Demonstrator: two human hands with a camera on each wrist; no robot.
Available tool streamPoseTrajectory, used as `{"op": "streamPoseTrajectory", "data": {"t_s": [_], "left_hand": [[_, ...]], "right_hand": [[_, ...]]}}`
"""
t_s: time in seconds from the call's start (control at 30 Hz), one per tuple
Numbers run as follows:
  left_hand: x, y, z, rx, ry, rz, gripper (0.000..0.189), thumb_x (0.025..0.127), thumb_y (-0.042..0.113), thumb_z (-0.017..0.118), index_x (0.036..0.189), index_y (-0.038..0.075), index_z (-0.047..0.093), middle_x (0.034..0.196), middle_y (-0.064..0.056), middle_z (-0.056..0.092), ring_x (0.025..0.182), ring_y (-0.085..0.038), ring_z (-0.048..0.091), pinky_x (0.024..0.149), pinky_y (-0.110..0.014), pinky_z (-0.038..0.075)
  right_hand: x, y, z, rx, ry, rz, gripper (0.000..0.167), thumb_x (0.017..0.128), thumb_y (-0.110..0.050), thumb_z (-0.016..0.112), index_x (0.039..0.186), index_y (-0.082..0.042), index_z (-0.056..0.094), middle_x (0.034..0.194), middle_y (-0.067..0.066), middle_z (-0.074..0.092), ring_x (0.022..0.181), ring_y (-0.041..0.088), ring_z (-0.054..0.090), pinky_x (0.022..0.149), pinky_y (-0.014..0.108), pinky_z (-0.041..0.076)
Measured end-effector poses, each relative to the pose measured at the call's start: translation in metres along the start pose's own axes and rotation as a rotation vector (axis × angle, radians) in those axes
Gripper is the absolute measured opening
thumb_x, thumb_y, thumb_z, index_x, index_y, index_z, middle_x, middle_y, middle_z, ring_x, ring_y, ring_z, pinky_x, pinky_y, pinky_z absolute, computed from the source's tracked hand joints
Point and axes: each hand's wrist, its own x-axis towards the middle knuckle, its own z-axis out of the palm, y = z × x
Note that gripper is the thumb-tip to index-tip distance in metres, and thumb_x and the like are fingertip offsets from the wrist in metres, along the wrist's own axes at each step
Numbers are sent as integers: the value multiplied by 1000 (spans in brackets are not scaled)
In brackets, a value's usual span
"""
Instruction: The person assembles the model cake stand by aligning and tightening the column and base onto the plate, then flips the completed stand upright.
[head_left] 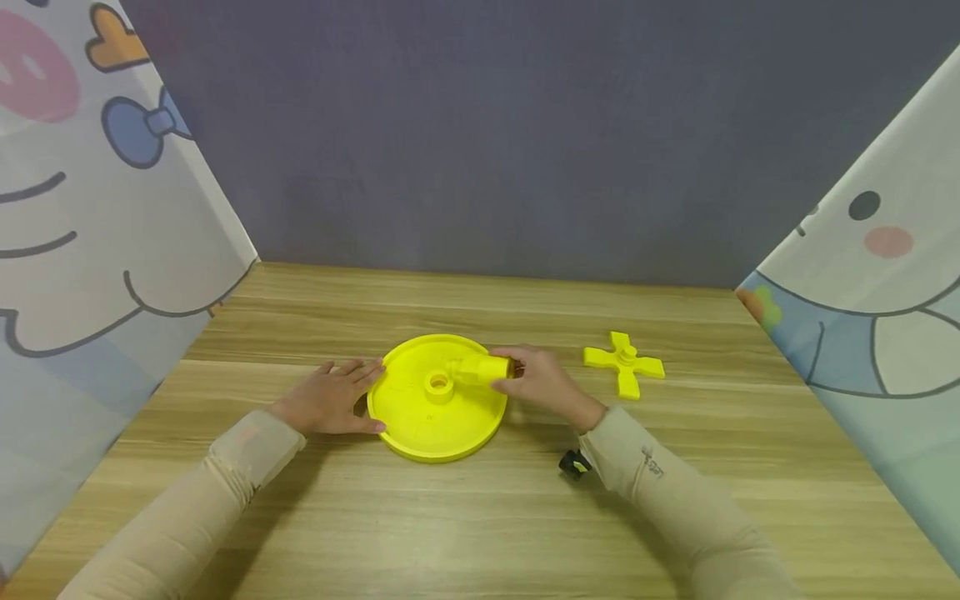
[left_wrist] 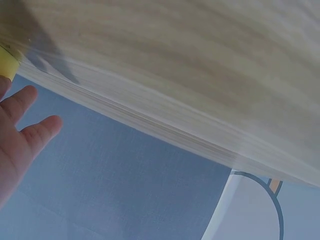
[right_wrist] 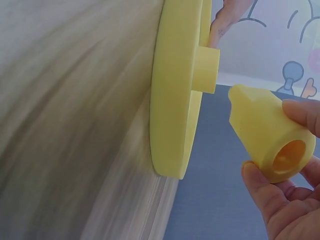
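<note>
Two hands work apart: the left hand [head_left: 330,398] rests outstretched fingers against the yellow dish [head_left: 427,432] on the counter [head_left: 450,533], seemingly steadying it, while the right hand [head_left: 546,385] pinches a hollow piece [head_left: 478,368] above, near its open end, likely for control, a cross [head_left: 626,364] lying right.

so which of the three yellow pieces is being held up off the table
The hollow tube pinched in the right hand; the round dish and the four-armed cross both rest on the table.
</note>
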Motion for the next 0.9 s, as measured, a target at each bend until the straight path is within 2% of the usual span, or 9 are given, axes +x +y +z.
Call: {"op": "streamPoseTrajectory", "data": {"t_s": [0.1,0.2,0.37,0.5,0.67,0.9], "left_hand": [[0,-1,0,2,0,-2,97,85,69,50,147,-3,32,152,-19,30,136,-44,31,104,-67,24],[-2,-2,1,0,-6,-9,98,85,70,50,147,-3,31,153,-19,29,136,-43,30,104,-67,23],[-2,-4,3,-7,-11,-21,98,84,69,51,147,-2,31,153,-19,29,137,-44,29,105,-67,22],[-1,-5,3,-4,-9,-21,98,84,70,51,147,-2,31,153,-19,30,137,-43,29,105,-67,22],[0,-3,3,-1,-1,-9,98,84,71,50,147,-2,32,153,-19,30,136,-43,30,104,-67,23],[1,-2,2,-13,3,0,97,85,69,51,147,-4,31,152,-20,30,135,-44,32,103,-68,23]], "right_hand": [[1,-3,2,38,11,28,45,80,-10,76,121,5,63,106,18,67,83,20,64,73,28,55],[4,-5,5,146,37,90,44,79,-10,77,119,3,65,103,15,67,86,23,65,71,28,55],[7,-8,13,357,144,185,42,80,-8,76,119,2,64,100,15,65,88,30,64,68,28,55],[10,-8,20,441,213,192,43,80,-4,74,121,5,62,105,19,60,87,30,64,68,25,54],[13,-7,25,483,247,156,44,79,3,73,121,9,59,106,21,60,89,28,63,68,22,53],[13,-6,24,481,212,141,46,79,5,72,123,10,58,110,22,62,92,26,63,71,23,54]]}}
